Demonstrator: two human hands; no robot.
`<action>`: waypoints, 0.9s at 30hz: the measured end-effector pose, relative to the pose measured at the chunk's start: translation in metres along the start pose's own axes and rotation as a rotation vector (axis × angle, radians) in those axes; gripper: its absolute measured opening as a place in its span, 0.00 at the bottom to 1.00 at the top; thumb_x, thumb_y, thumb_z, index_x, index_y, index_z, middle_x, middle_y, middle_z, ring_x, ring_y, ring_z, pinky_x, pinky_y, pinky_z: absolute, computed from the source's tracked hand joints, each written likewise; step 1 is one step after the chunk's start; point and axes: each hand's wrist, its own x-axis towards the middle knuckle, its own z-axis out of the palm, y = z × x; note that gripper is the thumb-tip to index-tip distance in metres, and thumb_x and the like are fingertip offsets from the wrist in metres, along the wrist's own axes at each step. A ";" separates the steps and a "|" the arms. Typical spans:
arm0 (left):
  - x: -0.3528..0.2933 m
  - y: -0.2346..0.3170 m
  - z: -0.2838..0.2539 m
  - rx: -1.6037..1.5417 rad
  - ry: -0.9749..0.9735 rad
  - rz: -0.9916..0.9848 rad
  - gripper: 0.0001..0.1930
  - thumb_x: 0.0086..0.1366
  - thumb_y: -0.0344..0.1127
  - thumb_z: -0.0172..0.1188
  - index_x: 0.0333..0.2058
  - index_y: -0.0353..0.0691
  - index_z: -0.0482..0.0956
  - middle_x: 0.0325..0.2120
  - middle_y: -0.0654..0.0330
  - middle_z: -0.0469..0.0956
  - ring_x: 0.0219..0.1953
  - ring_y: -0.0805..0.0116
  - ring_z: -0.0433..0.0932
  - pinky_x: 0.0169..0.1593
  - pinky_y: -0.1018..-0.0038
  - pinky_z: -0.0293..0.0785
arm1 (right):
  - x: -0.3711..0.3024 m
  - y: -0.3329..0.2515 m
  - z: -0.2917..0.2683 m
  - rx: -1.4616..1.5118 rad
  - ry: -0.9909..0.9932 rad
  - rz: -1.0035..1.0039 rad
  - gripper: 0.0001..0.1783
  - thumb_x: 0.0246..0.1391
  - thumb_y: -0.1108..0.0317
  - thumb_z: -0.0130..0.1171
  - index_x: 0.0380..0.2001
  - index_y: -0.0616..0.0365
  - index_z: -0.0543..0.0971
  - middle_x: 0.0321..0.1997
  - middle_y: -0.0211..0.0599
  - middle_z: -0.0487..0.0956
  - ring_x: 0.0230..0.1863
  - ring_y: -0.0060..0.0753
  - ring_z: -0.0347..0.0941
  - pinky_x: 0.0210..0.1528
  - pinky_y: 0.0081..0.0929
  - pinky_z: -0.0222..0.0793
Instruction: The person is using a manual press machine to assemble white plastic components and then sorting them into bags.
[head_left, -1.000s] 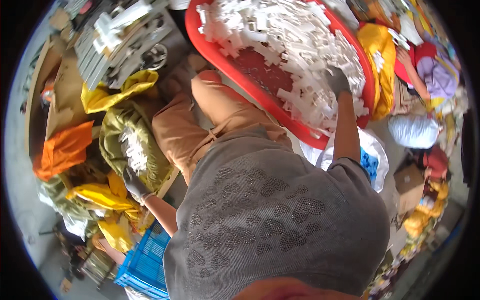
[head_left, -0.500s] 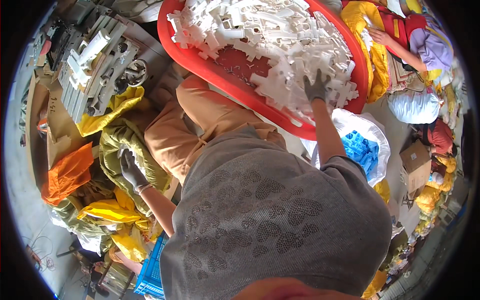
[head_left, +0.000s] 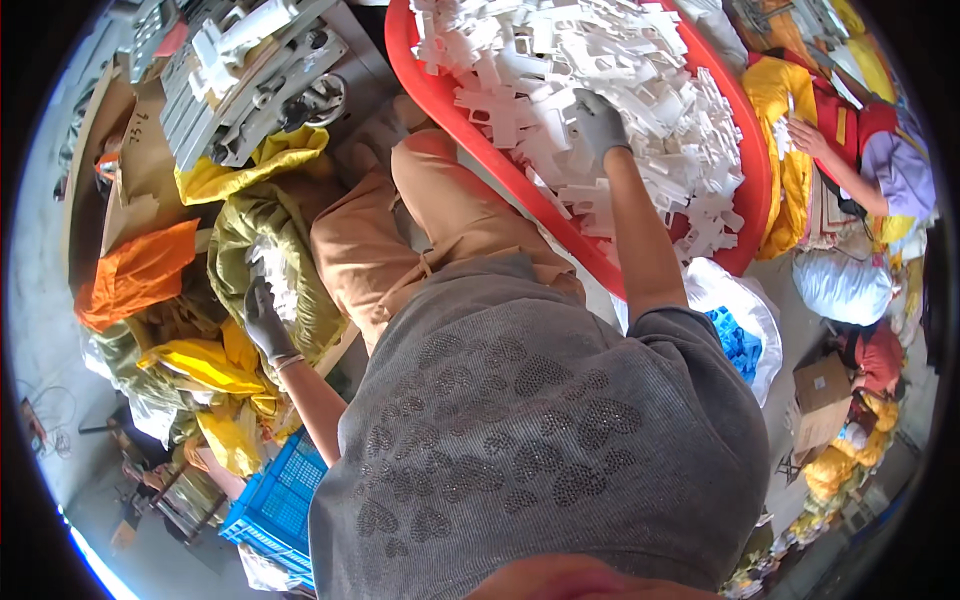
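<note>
A large red tub [head_left: 752,185] holds a heap of white plastic parts [head_left: 665,130], some with a pistol-like outline. My right hand [head_left: 602,125], in a grey glove, reaches into the middle of this heap. Its fingers lie close together and bend down among the parts, so their tips and any grip are hidden. At the left, my gloved left hand [head_left: 265,325] hangs by the mouth of an olive sack [head_left: 232,245]. Its fingers are stretched out, with nothing seen in them. Inside that sack lie more white parts [head_left: 275,275].
Beside the tub's near right end stands a white sack [head_left: 768,325] with blue pieces [head_left: 735,345]. A grey metal machine [head_left: 250,90], cardboard box [head_left: 120,190] and orange cloth [head_left: 140,275] are at left. A blue crate [head_left: 280,500] sits behind. At right, another person's hand [head_left: 808,138] touches a yellow sack [head_left: 785,200].
My right hand has moved left and farther across the heap, its spread fingers drawing together. The view has shifted, and more white parts show in the olive sack. My left hand remains beside it.
</note>
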 end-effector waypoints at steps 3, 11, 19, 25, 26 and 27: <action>-0.010 -0.017 -0.008 0.001 0.038 -0.092 0.15 0.66 0.37 0.51 0.46 0.32 0.75 0.41 0.59 0.78 0.40 0.71 0.77 0.45 0.77 0.73 | -0.005 -0.018 -0.004 -0.139 -0.069 -0.074 0.16 0.53 0.62 0.48 0.43 0.50 0.76 0.42 0.46 0.77 0.44 0.48 0.73 0.46 0.38 0.69; -0.008 0.005 0.012 0.090 -0.002 0.082 0.13 0.64 0.34 0.53 0.43 0.33 0.77 0.38 0.58 0.80 0.40 0.71 0.77 0.45 0.76 0.71 | -0.019 0.005 0.067 -0.605 -0.015 -0.023 0.42 0.41 0.60 0.62 0.62 0.43 0.59 0.60 0.46 0.64 0.57 0.50 0.63 0.57 0.40 0.62; -0.002 0.104 0.022 0.245 0.110 0.270 0.10 0.60 0.31 0.56 0.39 0.37 0.80 0.34 0.57 0.81 0.36 0.71 0.79 0.42 0.77 0.72 | -0.034 -0.034 0.010 -0.531 -0.132 0.089 0.39 0.45 0.64 0.58 0.62 0.48 0.58 0.57 0.48 0.66 0.53 0.53 0.67 0.51 0.42 0.67; 0.043 0.210 0.051 0.311 0.156 0.826 0.11 0.58 0.30 0.57 0.40 0.37 0.79 0.37 0.54 0.79 0.37 0.59 0.79 0.43 0.71 0.73 | -0.032 -0.054 -0.029 -0.187 -0.171 -0.184 0.36 0.47 0.70 0.56 0.61 0.57 0.58 0.57 0.52 0.65 0.59 0.54 0.61 0.59 0.37 0.60; 0.049 0.228 0.058 0.295 0.113 0.823 0.11 0.58 0.30 0.57 0.40 0.37 0.78 0.38 0.54 0.78 0.39 0.58 0.78 0.44 0.70 0.73 | -0.028 -0.061 -0.032 -0.131 -0.145 -0.245 0.35 0.47 0.72 0.56 0.60 0.57 0.59 0.57 0.51 0.64 0.59 0.53 0.61 0.59 0.37 0.59; 0.058 0.242 0.066 0.353 0.122 0.917 0.13 0.57 0.32 0.58 0.42 0.38 0.77 0.39 0.54 0.78 0.40 0.57 0.77 0.45 0.69 0.72 | -0.026 -0.070 -0.037 -0.074 -0.120 -0.305 0.34 0.47 0.75 0.56 0.59 0.57 0.60 0.58 0.49 0.63 0.59 0.51 0.61 0.59 0.36 0.59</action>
